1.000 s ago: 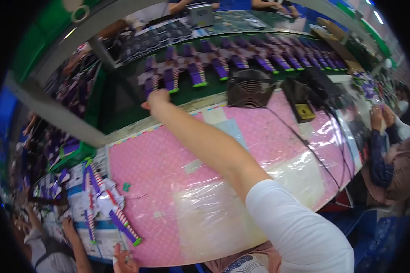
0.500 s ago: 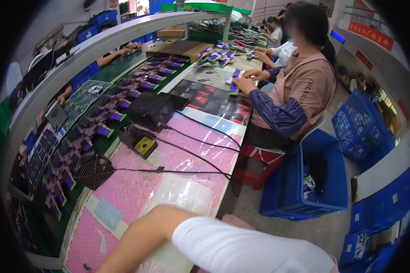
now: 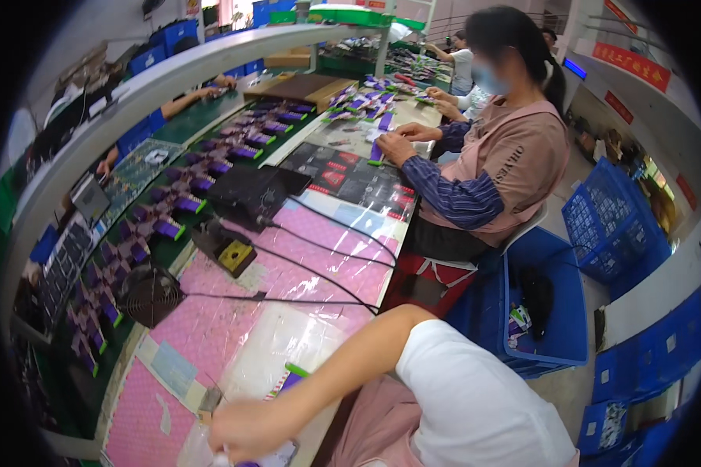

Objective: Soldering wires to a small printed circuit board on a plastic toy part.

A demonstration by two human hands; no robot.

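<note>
My right hand point(image 3: 249, 428) is at the lower edge, its bare forearm crossing over the near end of the bench. It is smeared by motion and its fingers point down, so I cannot make out whether they hold anything. Partly hidden behind my forearm lies a purple piece with a green end and a row of pale teeth point(image 3: 292, 379). Beside my knuckles is a small greyish block point(image 3: 209, 400) with a thin wire-like tip. Bits of white and purple show beneath the hand, cut off by the frame. My left hand is out of view.
A soldering-iron stand with yellow sponge point(image 3: 236, 255), a black box with cables point(image 3: 253, 194) and a small fan point(image 3: 152, 296) stand on the bench. Purple-green assemblies point(image 3: 167, 226) line the green belt. A co-worker point(image 3: 491, 156) sits beyond; a blue bin point(image 3: 549, 354) stands right.
My right hand has come into view at the lower edge, and the elbow has moved right and up. The purple-green piece now shows. The view has shifted slightly.
</note>
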